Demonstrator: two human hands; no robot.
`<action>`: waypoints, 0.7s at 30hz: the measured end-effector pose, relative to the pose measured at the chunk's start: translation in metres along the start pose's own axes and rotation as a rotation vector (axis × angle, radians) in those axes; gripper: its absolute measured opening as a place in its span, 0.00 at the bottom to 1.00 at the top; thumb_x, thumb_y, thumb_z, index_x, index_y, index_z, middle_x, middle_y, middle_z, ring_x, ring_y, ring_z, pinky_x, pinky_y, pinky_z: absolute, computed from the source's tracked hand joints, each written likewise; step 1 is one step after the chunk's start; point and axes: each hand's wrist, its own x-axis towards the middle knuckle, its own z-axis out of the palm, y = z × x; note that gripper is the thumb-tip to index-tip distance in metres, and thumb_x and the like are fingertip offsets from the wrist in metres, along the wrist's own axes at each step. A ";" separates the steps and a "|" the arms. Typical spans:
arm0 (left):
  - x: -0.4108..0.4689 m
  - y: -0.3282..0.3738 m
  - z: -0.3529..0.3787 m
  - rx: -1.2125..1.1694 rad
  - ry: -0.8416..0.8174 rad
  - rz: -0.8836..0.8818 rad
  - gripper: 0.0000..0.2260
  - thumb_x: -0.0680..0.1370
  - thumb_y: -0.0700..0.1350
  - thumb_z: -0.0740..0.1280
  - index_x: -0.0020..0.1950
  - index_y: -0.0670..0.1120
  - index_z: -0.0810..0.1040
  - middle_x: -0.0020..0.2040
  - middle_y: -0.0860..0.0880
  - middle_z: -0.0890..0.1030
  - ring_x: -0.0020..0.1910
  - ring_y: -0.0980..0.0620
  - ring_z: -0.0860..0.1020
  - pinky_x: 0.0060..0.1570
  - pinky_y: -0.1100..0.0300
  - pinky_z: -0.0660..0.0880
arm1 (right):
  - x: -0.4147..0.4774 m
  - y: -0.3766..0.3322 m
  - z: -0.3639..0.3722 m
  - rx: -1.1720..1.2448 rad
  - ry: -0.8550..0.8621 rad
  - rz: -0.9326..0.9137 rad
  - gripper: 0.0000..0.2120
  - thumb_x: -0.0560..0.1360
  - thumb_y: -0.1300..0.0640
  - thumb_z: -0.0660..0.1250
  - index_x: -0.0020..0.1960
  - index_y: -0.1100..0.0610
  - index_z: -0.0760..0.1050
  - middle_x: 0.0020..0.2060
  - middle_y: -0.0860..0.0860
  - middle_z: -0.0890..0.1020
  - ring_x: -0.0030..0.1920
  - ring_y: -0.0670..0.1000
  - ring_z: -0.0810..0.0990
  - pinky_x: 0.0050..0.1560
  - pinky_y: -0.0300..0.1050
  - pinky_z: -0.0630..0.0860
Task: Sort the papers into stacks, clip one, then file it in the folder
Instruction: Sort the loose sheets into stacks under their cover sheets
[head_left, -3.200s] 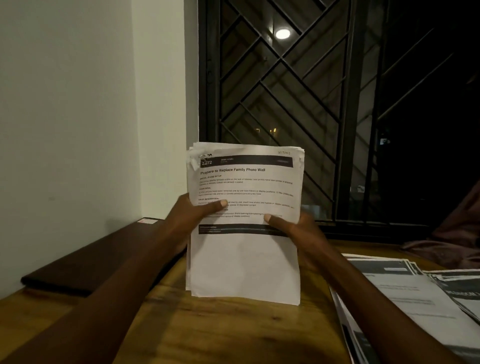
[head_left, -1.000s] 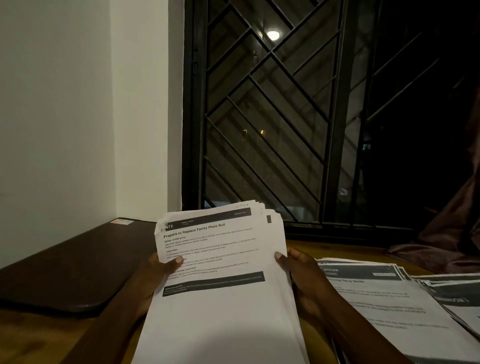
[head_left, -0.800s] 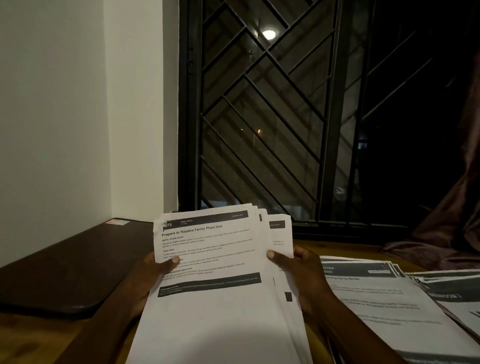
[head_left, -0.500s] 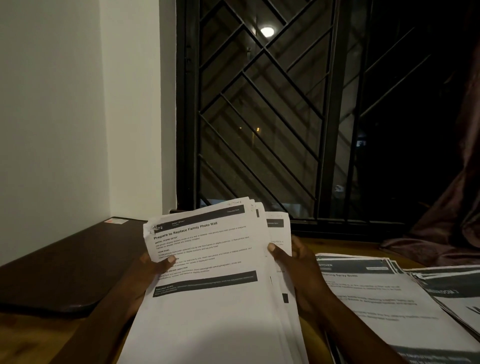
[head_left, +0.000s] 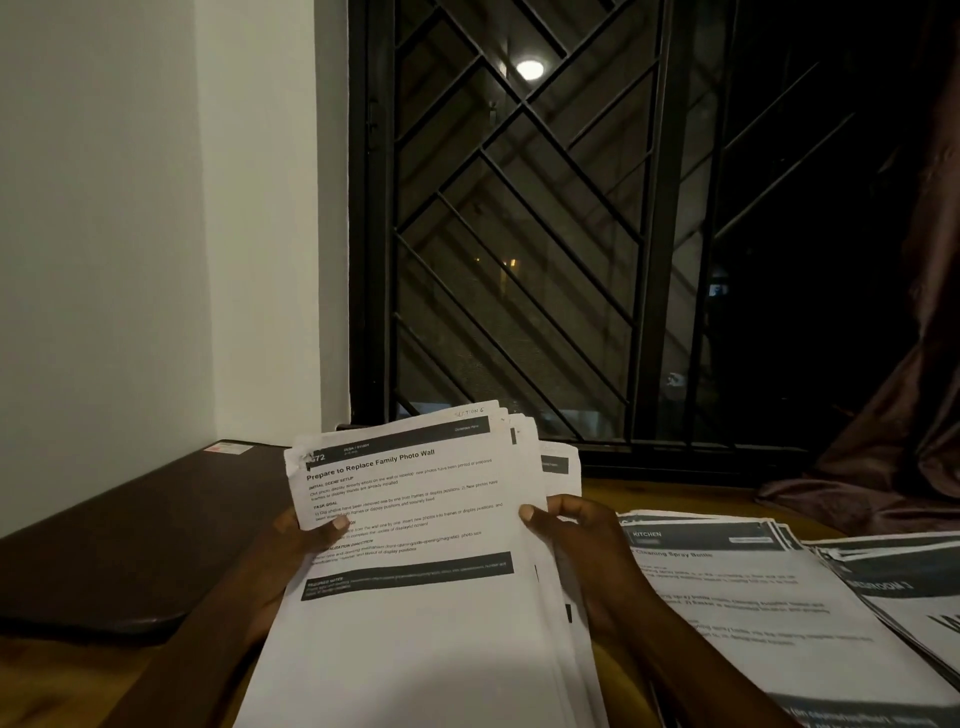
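A: Where is the bundle of papers (head_left: 415, 519) sitting right now?

B: It is being held up over the near edge of the table (head_left: 654, 493), between the two hands. Its long axis is running away from the person, toward the window (head_left: 519, 260). The sheets are fanning out on its right side.

A: And the hands?

B: The left hand (head_left: 291, 545) is pinching the left edge, with the thumb lying on the printed top sheet. The right hand (head_left: 587, 535) is gripping the right edge, thumb on top, with the fingers curling around the fanned sheets.

A: What is lying around them?

B: Two stacks are lying flat toward the right edge of the table. The kitchen stack (head_left: 737, 587), headed "KITCHEN", is lying just beside the right hand, and the second stack (head_left: 904, 587) is overlapping its far side. A dark case (head_left: 119, 551), which I am taking for the folder, is lying along the left edge by the wall.

A: So which hand is making the next move?

B: I am judging that the sorting is not yet done. The right hand is nearer both stacks, so a sheet is probably going rightward from it. The case is lying on the opposite side, nearer the left hand. I am not seeing a clip anywhere.
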 end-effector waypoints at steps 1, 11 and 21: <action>0.000 0.000 -0.001 -0.018 -0.008 -0.016 0.13 0.81 0.30 0.55 0.60 0.39 0.74 0.46 0.36 0.85 0.39 0.37 0.85 0.33 0.45 0.83 | -0.003 -0.002 0.000 0.015 0.007 0.004 0.13 0.70 0.61 0.74 0.51 0.67 0.77 0.47 0.57 0.85 0.49 0.58 0.84 0.56 0.61 0.78; -0.002 0.001 -0.001 -0.029 0.005 -0.010 0.10 0.81 0.30 0.57 0.57 0.39 0.74 0.42 0.37 0.85 0.36 0.39 0.85 0.30 0.46 0.82 | -0.007 -0.009 0.001 -0.010 0.019 -0.080 0.14 0.71 0.59 0.73 0.54 0.56 0.74 0.48 0.52 0.85 0.48 0.53 0.85 0.49 0.56 0.81; -0.003 -0.004 -0.003 -0.005 0.030 0.004 0.11 0.80 0.31 0.57 0.57 0.40 0.75 0.44 0.38 0.85 0.38 0.39 0.85 0.34 0.46 0.83 | -0.007 -0.009 0.005 -0.188 0.089 -0.262 0.16 0.73 0.52 0.71 0.57 0.43 0.71 0.54 0.38 0.78 0.52 0.41 0.79 0.45 0.36 0.79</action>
